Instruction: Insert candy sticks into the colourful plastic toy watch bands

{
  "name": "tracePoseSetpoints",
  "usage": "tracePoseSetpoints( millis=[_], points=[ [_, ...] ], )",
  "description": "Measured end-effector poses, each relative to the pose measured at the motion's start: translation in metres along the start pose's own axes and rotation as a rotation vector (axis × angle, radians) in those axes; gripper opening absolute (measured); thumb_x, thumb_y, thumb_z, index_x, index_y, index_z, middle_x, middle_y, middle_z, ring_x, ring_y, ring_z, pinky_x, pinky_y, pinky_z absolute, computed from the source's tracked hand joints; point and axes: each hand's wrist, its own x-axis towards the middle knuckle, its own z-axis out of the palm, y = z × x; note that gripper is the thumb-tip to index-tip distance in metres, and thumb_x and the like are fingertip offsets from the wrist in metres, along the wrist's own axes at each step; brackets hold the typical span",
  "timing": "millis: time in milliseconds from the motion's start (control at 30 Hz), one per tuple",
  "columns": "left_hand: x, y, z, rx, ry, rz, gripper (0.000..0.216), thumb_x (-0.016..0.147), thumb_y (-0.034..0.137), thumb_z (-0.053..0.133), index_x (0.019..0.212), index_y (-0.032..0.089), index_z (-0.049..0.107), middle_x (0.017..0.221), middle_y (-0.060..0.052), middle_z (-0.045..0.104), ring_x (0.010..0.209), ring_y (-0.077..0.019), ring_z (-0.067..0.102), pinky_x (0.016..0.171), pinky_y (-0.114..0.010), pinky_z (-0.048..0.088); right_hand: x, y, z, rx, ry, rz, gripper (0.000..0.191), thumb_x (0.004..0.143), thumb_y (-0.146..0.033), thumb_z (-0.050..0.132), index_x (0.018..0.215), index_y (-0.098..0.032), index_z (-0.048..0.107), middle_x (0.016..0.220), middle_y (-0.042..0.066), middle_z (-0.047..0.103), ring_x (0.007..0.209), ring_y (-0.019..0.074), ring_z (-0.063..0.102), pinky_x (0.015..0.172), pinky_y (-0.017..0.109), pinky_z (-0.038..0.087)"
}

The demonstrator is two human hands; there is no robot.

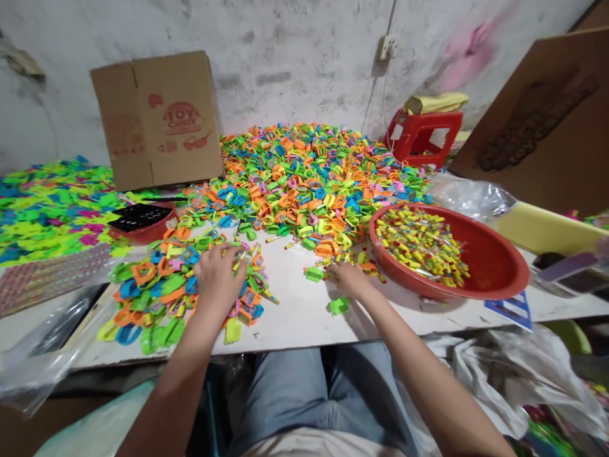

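Note:
My left hand (pixel 219 274) rests over the near heap of toy watches (pixel 174 282), bright plastic pieces in orange, green, blue and yellow, with small candy packets among them. Its thumb and fingers are apart, and some fingertips are hidden among the pieces. On the white tabletop to the right, my right hand (pixel 349 279) has its fingers bent together at a few yellow candy packets (pixel 345 257). What those fingers hold, if anything, is hidden. A green toy watch (pixel 314 273) lies just left of its fingertips, and another green piece (pixel 339 306) lies nearer me.
A red basin (pixel 495 254) of yellow candy packets stands at right. Behind is a large mound of toy watches (pixel 304 171). A cardboard box (pixel 162 120) stands back left, beside flat neon pieces (pixel 52 197). A red stool (pixel 423 133) is back right. The table's front edge crosses before my lap.

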Motion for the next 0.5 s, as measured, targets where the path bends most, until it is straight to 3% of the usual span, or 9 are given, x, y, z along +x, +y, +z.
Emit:
tracePoseSetpoints(
  millis=[100, 200, 367, 500],
  points=[
    [0.009, 0.032, 0.015, -0.068, -0.224, 0.123, 0.034, 0.09, 0.034, 0.046, 0.118, 0.022, 0.062, 0.128, -0.01, 0.055, 0.12, -0.0325, 0.044, 0.099, -0.046, 0.035, 0.0, -0.001, 0.003, -0.014, -0.007, 0.024, 0.028, 0.086, -0.016, 0.05, 0.112, -0.019, 0.062, 0.112, 0.013, 0.064, 0.104, 0.0253, 0.057, 0.081, 0.032, 0.034],
    [0.025, 0.06, 0.048, -0.098, -0.44, 0.178, 0.037, 0.091, 0.03, 0.048, 0.124, 0.019, 0.057, 0.131, -0.011, 0.055, 0.126, -0.03, 0.042, 0.105, -0.043, 0.032, -0.003, 0.002, 0.004, -0.011, -0.004, 0.03, 0.028, 0.089, -0.02, 0.049, 0.114, -0.019, 0.059, 0.115, 0.013, 0.063, 0.105, 0.0254, 0.056, 0.083, 0.033, 0.034],
    [0.065, 0.089, 0.108, -0.099, -0.605, 0.108, 0.039, 0.09, 0.03, 0.054, 0.127, 0.015, 0.053, 0.134, -0.013, 0.051, 0.122, -0.0275, 0.048, 0.102, -0.048, 0.039, -0.007, 0.006, 0.004, 0.003, -0.003, 0.014, 0.028, 0.091, -0.023, 0.046, 0.115, -0.022, 0.06, 0.114, 0.011, 0.063, 0.105, 0.0236, 0.057, 0.085, 0.033, 0.035],
    [0.087, 0.095, 0.14, -0.1, -0.657, 0.024, 0.041, 0.09, 0.033, 0.056, 0.127, 0.017, 0.051, 0.134, -0.012, 0.05, 0.119, -0.0265, 0.051, 0.098, -0.05, 0.044, -0.008, 0.005, 0.004, 0.017, -0.001, 0.011, 0.027, 0.091, -0.023, 0.045, 0.113, -0.023, 0.061, 0.108, 0.01, 0.064, 0.104, 0.023, 0.058, 0.083, 0.032, 0.035]
  ],
)
